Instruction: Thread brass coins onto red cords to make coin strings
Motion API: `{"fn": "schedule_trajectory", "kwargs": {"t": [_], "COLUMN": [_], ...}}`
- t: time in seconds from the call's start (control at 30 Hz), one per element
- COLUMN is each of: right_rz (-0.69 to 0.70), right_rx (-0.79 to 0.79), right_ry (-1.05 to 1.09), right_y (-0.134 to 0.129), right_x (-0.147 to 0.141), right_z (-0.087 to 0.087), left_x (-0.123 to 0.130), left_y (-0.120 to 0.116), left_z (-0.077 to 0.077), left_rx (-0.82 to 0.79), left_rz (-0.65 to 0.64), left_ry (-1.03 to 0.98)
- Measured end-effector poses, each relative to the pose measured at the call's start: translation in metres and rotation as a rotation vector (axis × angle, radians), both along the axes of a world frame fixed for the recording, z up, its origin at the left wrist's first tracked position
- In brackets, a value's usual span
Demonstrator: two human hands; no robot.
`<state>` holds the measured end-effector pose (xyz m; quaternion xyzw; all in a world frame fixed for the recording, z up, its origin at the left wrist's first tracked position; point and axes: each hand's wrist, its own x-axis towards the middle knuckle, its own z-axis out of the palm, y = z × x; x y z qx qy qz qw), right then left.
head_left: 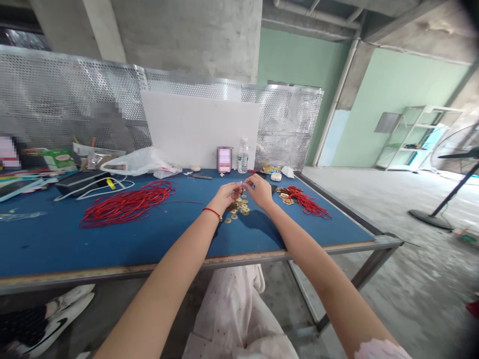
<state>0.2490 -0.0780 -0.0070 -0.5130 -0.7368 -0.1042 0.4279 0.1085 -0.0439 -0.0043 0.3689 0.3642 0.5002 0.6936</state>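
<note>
Above a pile of brass-coloured coins with holes (244, 207), my two hands meet with their fingertips nearly touching. My left hand (226, 194) is closed in a pinch on a red cord, a small reddish bit showing at its fingertips. One thin strand trails toward this hand from the large bundle of red cords (127, 203) on the left. My right hand (260, 190) pinches beside it; what lies between its fingers is too small to tell. To the right lie coins tied with red cords (307, 203).
The blue tabletop (179, 244) also bears a plastic bag (144, 162), a phone (224, 159), water bottles (243, 157) and a white case (276, 177). A white board (202, 124) stands behind. Another person's shoe (62, 324) shows at lower left; a fan (445, 199) stands right.
</note>
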Motion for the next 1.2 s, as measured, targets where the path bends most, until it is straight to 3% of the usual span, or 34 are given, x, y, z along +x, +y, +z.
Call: {"fn": "schedule_trajectory", "kwargs": {"t": [0.23, 0.37, 0.5, 0.73, 0.9, 1.2], "right_rz": [0.069, 0.076, 0.078, 0.367, 0.358, 0.308], "right_rx": [0.012, -0.002, -0.178, -0.506, -0.521, -0.544], "right_ry": [-0.150, -0.016, 0.125, 0.555, 0.711, 0.792], "right_y": [0.000, 0.000, 0.010, 0.022, 0.021, 0.017], "right_x": [-0.002, -0.002, -0.002, 0.002, 0.005, 0.003], "right_z": [-0.002, -0.001, -0.005, -0.010, -0.010, -0.006], "left_x": [0.004, 0.005, 0.004, 0.004, 0.006, 0.009], "left_y": [0.001, 0.004, 0.006, -0.006, -0.009, -0.014], "left_z": [-0.001, -0.004, -0.005, 0.004, 0.005, 0.008], "left_rx": [0.053, 0.095, 0.131, 0.155, 0.223, 0.290], "left_rz": [0.001, 0.065, 0.022, -0.007, 0.011, 0.075], "left_ry": [0.025, -0.013, -0.014, 0.061, 0.125, 0.279]}}
